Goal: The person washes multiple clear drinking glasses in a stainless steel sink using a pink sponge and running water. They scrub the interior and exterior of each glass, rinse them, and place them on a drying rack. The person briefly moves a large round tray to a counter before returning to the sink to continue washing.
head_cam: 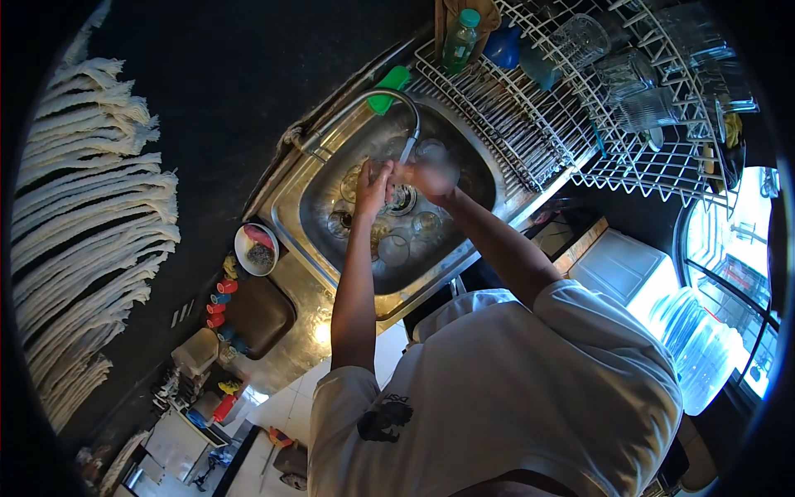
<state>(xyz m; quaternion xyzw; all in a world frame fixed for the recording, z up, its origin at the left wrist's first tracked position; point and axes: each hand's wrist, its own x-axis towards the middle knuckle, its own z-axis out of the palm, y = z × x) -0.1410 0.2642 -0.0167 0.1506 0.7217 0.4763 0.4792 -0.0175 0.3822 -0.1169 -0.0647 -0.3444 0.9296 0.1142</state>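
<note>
Both hands are close together under the faucet (415,121), above a stainless steel sink (329,261). My left hand (372,192) is curled around what looks like a clear drinking glass (380,166), mostly covered by the fingers. My right hand (435,177) meets it from the right side; blur over this hand hides its fingers and whatever they touch. Water runs from the spout between the hands. Below them several clear glasses stand or lie in the basin, among them one glass (394,250) towards the near side and another (427,223) to its right.
A white wire dish rack (528,133) with glasses stands right of the sink. A green-capped bottle (459,46) is at its back corner. Behind the faucet lies a green object (389,90). A white bowl (256,250) and a brown tray (258,314) are on the left counter.
</note>
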